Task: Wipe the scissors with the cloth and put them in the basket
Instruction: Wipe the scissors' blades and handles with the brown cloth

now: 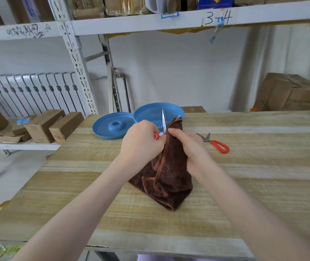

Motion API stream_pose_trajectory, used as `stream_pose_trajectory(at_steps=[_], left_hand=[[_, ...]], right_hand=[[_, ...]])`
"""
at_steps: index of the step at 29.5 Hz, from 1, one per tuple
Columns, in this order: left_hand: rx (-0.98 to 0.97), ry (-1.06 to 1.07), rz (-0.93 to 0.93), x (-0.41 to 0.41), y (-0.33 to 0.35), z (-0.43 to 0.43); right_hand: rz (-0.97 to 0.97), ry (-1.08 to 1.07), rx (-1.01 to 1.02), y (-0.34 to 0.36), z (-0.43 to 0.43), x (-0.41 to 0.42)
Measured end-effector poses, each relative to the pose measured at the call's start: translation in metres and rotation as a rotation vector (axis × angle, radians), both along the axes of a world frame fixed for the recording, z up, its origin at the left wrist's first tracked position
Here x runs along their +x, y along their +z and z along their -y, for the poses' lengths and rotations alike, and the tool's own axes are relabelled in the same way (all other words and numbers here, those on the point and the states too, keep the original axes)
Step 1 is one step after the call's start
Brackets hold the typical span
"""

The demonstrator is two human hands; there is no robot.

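My left hand [142, 141] grips the red handle of a pair of scissors [163, 122], whose blades point up in front of the blue basket [176, 111]. My right hand [187, 146] holds a brown cloth [169, 172] bunched against the blades; the cloth's lower part drapes onto the wooden table [244, 176]. A second pair of red-handled scissors [216, 144] lies on the table to the right of my right hand, blades pointing left. The held scissors' handle is mostly hidden inside my fist.
A blue perforated lid [110, 129] lies beside the basket on the left. Cardboard boxes [43, 125] sit on a low shelf to the left, and a large box [291, 93] stands at the back right. A metal rack upright [78, 66] rises behind the table's left corner.
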State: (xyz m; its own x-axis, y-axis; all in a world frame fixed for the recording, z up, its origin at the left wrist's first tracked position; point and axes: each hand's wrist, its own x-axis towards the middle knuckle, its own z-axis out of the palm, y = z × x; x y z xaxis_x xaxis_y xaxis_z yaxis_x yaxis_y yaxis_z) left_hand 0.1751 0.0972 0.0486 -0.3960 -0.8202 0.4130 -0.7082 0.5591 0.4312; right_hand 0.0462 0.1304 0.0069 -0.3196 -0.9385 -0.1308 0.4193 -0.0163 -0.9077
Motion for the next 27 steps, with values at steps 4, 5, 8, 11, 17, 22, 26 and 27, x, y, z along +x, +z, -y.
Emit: stream_pose_trajectory(at_steps=[4,5,8,11,17,22,26,27], left_hand=[[-0.027,-0.005,0.025,0.000,-0.001,-0.002],[-0.032,-0.003,0.031,0.000,-0.002,-0.001],[-0.023,0.001,0.034,0.002,-0.003,0.000],[0.000,-0.003,0.028,0.003,-0.001,0.002],[-0.007,0.013,0.051,0.006,-0.002,-0.001],[0.029,0.017,0.004,0.013,0.006,0.000],[0.022,0.005,0.024,0.012,0.006,-0.004],[0.018,0.007,0.026,0.014,0.006,-0.004]], right_hand=[[-0.013,-0.025,-0.014,0.007,0.005,-0.005],[-0.009,-0.044,-0.024,0.008,0.007,-0.007],[0.017,-0.053,-0.005,0.002,0.007,-0.004],[-0.003,-0.032,-0.001,-0.006,0.003,0.004],[0.086,-0.096,0.042,0.000,0.006,-0.005],[0.263,0.009,0.057,-0.013,-0.005,-0.007],[0.382,0.028,-0.039,-0.006,-0.005,-0.012],[0.389,0.023,-0.088,-0.003,-0.003,-0.011]])
